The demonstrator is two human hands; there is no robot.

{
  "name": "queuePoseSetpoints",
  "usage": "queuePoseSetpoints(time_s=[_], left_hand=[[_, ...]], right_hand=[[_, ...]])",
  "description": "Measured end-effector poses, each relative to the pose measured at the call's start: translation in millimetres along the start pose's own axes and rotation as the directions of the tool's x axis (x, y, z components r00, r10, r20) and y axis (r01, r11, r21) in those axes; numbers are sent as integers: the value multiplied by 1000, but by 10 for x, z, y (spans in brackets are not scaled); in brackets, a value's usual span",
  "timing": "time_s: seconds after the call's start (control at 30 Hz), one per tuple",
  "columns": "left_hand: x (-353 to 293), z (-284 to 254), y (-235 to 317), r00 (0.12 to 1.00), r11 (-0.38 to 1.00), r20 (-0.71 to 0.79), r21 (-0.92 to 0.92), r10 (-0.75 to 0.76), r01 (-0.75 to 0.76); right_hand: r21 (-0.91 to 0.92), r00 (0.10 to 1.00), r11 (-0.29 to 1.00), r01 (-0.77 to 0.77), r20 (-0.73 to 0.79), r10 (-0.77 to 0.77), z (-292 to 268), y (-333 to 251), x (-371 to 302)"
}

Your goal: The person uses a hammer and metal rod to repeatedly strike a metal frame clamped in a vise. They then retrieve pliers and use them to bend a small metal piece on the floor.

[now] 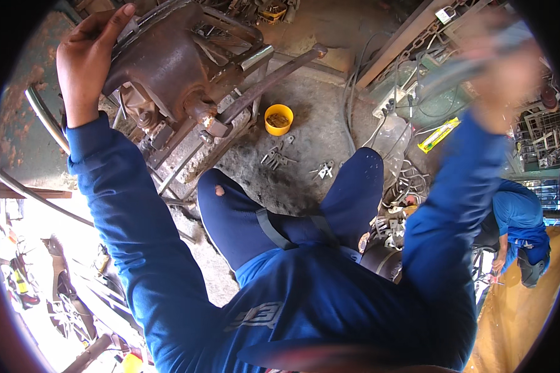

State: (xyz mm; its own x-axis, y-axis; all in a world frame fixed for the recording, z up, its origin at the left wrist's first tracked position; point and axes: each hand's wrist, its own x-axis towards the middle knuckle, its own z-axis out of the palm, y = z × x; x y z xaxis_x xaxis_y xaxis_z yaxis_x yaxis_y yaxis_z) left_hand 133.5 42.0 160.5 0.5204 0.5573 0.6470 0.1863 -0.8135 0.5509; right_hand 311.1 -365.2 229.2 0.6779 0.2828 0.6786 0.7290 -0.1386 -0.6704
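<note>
My left hand (88, 57) rests on the top edge of a big rusty brown metal casting (168, 62) at the upper left, fingers curled over its rim. A steel pipe (274, 74) sticks out of the casting toward the right. My right hand (503, 68) is raised at the upper right and heavily blurred; whether it holds anything cannot be made out. Both arms are in blue sleeves, and my blue-trousered knees (230, 211) are below.
A yellow cup (279, 119) with small parts stands on the concrete floor, with several loose bolts (279, 155) beside it. Cables, a green machine (429, 87) and a yellow strip (438, 135) lie at right. Another person in blue (521, 233) crouches at far right.
</note>
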Motion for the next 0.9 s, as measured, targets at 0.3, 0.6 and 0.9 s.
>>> queuePoseSetpoints(time_s=[0.3,0.6,0.9], left_hand=[[-45,8,75,995,955,52,-290,82,-64],[-298,-8,157,858,947,-508,-234,75,-221],[-2164,580,575,895,822,171,-355,-412,446]], right_hand=[[-15,591,745,-667,597,542,600,1298,-1910],[421,722,628,-655,595,354,981,1122,-1990],[196,690,686,-701,429,583,721,1467,-2012]])
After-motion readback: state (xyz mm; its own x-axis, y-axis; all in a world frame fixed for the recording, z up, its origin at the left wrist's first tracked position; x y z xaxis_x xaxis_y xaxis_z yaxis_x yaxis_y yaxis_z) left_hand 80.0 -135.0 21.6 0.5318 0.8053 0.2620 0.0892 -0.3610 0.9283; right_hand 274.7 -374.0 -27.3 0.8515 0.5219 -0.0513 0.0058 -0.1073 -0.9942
